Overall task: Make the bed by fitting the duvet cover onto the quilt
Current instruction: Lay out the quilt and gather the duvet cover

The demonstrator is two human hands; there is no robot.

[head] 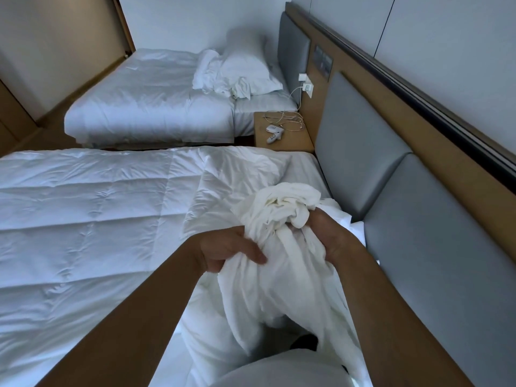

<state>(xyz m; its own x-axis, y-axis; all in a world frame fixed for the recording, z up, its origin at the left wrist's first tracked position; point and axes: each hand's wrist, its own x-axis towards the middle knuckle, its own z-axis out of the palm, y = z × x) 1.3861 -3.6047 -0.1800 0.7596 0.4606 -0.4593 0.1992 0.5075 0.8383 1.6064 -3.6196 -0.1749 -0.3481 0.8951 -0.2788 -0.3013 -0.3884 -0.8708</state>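
Note:
A white stitched quilt (92, 219) lies spread over the near bed, one corner folded back near the headboard. A bunched white duvet cover (282, 263) hangs in front of me above the bed's near edge. My left hand (226, 251) grips the cover's left side, fingers curled over the cloth. My right hand (332, 236) grips its right side just below the crumpled top bunch. The cover's lower part drapes down between my forearms.
A grey padded headboard (391, 213) runs along the right. A wooden nightstand (290, 141) with cables and a small white device stands between the beds. The far bed (150, 104) holds a pillow and crumpled linen. A charger (305, 82) is plugged into the wall.

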